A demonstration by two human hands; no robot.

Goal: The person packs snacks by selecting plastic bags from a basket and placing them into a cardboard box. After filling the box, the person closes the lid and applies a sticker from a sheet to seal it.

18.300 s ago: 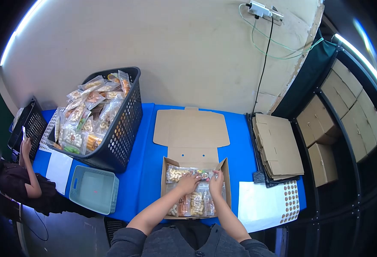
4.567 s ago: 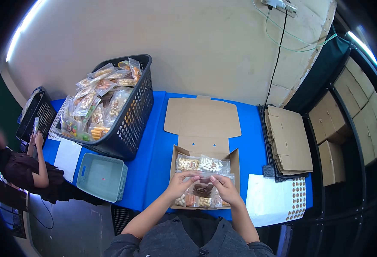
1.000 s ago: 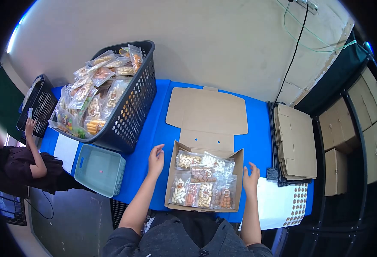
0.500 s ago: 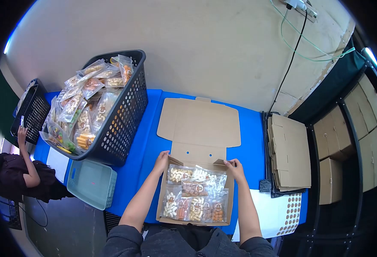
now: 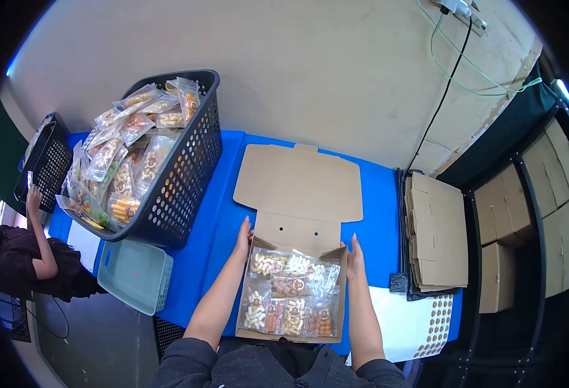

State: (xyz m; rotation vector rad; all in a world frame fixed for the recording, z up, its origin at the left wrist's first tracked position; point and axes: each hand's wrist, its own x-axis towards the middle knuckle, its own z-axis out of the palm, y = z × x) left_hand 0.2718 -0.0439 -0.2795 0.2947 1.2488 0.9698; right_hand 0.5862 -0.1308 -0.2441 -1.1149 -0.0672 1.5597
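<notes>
An open cardboard box [image 5: 344, 284] lies on the blue-covered table, its lid [image 5: 297, 183] folded back away from me. Several clear bags of snacks [image 5: 294, 309] fill it in rows. Along the box's upper left side is my left hand [image 5: 244, 240], fingers extended and palm against the wall. My right hand [image 5: 355, 257] is at the upper right side, fingers pointing up and nothing gripped. The inner sides of both hands are partly hidden.
A dark basket [image 5: 197, 152] heaped with snack bags stands left, near a pale green tray [image 5: 136, 275]. Flat cardboard [image 5: 438, 229] and a sticker sheet [image 5: 388, 323] are right. A co-worker [image 5: 29, 262] is far left.
Both my hands have let go of the box's corner flaps and moved to the outside of its side walls, with the fingers straightened.
</notes>
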